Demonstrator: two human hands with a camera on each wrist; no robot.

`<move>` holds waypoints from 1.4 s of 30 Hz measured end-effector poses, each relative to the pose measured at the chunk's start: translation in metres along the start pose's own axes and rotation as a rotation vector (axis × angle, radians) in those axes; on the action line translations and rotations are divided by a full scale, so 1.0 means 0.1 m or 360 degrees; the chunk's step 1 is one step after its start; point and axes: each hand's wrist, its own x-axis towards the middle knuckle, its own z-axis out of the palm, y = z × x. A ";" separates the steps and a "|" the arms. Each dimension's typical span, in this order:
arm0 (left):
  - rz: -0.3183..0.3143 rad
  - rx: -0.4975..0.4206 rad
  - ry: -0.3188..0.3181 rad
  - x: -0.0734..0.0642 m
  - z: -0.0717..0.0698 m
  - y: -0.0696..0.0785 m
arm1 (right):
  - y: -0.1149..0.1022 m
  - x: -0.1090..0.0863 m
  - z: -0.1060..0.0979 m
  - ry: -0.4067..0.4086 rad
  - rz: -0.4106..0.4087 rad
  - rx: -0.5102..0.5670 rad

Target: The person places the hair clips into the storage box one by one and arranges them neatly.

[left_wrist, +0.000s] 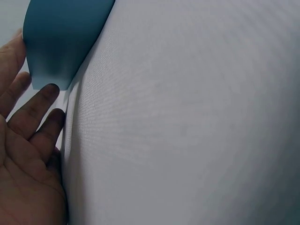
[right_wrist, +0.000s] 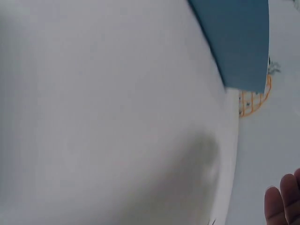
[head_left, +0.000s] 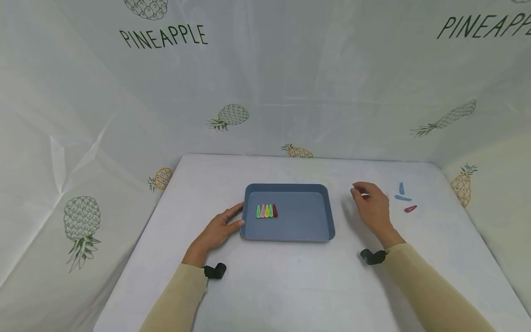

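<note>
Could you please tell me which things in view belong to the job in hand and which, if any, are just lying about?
Likely in the job:
blue tray
five clips in it
two loose blue clips
loose red clip

Just surroundings:
pineapple-print sheet
white tabletop

The head view is looking forward and down from above the tabletop [head_left: 286, 286], centring the tray [head_left: 304, 219]. Both wrist views, turned sideways, are skimming close along the tabletop, sharing the tray: upper left for left, upper right for right.
</note>
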 end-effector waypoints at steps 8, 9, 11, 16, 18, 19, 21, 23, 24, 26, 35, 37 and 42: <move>0.0003 0.0006 0.0012 0.01 0.01 -0.02 | 0.25 0.00 -0.25 -0.0084 0.0084 -0.0096; 0.0002 0.0006 0.0012 0.01 0.01 -0.02 | 0.27 0.00 -0.27 -0.0101 0.0092 -0.0108; 0.0000 0.0005 0.0012 0.01 0.02 -0.01 | 0.31 0.00 -0.32 -0.0144 0.0118 -0.0123; -0.0006 0.0003 0.0011 0.01 0.02 -0.01 | 0.38 -0.03 -0.40 -0.0243 0.0210 -0.0190; -0.0006 0.0004 0.0011 0.01 0.02 -0.01 | 0.40 -0.04 -0.41 -0.0279 0.0247 -0.0232; -0.0006 0.0005 0.0012 0.01 0.02 -0.01 | 0.41 -0.05 -0.41 -0.0295 0.0266 -0.0253; -0.0005 0.0012 0.0012 0.00 0.02 -0.01 | 0.44 -0.06 -0.42 -0.0327 0.0297 -0.0286; -0.0003 0.0015 0.0013 0.00 0.02 -0.01 | 0.45 -0.07 -0.42 -0.0348 0.0318 -0.0301; 0.0000 0.0016 0.0013 0.01 0.02 -0.01 | 0.46 -0.07 -0.42 -0.0356 0.0323 -0.0303; 0.0005 0.0015 0.0011 0.01 0.02 -0.01 | 0.46 -0.08 -0.42 -0.0374 0.0346 -0.0300; 0.0004 0.0016 0.0010 0.01 0.01 -0.01 | 0.45 -0.12 -0.41 -0.0382 0.0333 -0.0291; 0.0003 0.0019 0.0011 0.01 0.01 -0.01 | 0.47 -0.11 -0.41 -0.0371 0.0329 -0.0288; -0.0003 0.0033 0.0011 0.01 0.01 -0.01 | 0.53 -0.03 -0.42 -0.0410 0.0338 -0.0311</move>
